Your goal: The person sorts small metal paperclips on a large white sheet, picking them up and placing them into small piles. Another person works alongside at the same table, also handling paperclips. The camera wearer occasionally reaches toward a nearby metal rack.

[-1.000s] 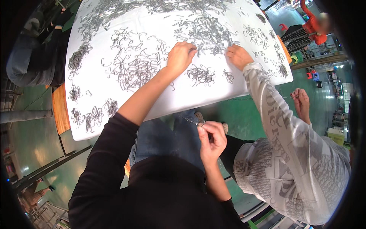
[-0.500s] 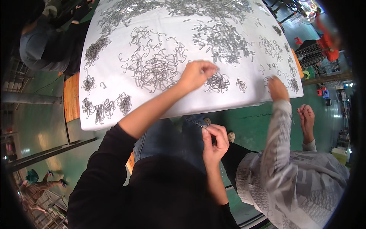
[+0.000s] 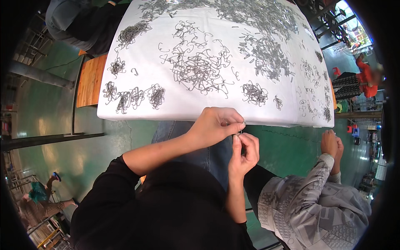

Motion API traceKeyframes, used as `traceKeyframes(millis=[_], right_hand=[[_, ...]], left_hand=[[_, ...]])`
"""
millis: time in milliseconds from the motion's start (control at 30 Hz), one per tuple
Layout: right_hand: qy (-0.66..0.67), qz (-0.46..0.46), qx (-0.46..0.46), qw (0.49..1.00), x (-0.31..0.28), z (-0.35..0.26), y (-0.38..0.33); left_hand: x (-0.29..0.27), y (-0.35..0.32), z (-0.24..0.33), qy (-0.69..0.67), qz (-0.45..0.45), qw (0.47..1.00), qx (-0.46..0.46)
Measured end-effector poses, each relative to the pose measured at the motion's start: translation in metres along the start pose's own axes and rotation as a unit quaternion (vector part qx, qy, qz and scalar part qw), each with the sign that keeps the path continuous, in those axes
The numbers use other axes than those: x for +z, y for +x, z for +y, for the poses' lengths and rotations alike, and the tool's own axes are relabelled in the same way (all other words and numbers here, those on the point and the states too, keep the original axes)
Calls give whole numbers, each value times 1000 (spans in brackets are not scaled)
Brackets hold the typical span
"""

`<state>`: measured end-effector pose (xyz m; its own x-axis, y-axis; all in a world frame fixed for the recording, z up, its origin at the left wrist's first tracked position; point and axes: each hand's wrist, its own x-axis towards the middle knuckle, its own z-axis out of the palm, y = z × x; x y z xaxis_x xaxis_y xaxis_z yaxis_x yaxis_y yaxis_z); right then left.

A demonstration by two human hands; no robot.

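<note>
My left hand (image 3: 216, 125) is pinched shut just off the table's near edge, a small glinting metal hook between thumb and fingertips. Right below it, my right hand (image 3: 246, 155) is also closed in a pinch. A thin bit of wire (image 3: 240, 131) shows between the two sets of fingertips; it appears to be the end of the metal chain in my right hand, most of which is hidden now. On the white-covered table (image 3: 175, 109) ahead lie a wide heap of curved wire hooks (image 3: 196, 71) and a smaller heap of hooks (image 3: 255, 94).
More hook clusters (image 3: 123, 100) lie at the table's left corner. Flat metal pieces (image 3: 266, 56) spread farther back. At right, a co-worker in a patterned grey top (image 3: 308, 200) holds both hands (image 3: 331, 146) together. A wooden bench (image 3: 92, 81) stands at left.
My left hand has come back from the small hook heap to meet my right hand. The co-worker's near hand has left the table and joined the other. The view has shifted.
</note>
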<state>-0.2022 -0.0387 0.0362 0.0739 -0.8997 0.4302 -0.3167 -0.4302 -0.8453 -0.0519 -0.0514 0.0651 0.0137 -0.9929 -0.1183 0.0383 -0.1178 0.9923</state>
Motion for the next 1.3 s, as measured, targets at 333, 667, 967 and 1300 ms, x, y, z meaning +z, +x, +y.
traceKeyframes(millis=[333,667,967,1300], right_hand=[[-57,-9,-18,998,4,9,-10],[-33,-1,105,994,9,37,35],[-315,-316,80,891,173,55,209],[-465,-393,45,792,219,75,221]], left_hand=[[-1,-14,-8,35,19,998,55],[-3,-15,-44,75,77,975,197],[-10,-14,-59,99,81,966,226],[-17,-18,-61,102,91,962,238]])
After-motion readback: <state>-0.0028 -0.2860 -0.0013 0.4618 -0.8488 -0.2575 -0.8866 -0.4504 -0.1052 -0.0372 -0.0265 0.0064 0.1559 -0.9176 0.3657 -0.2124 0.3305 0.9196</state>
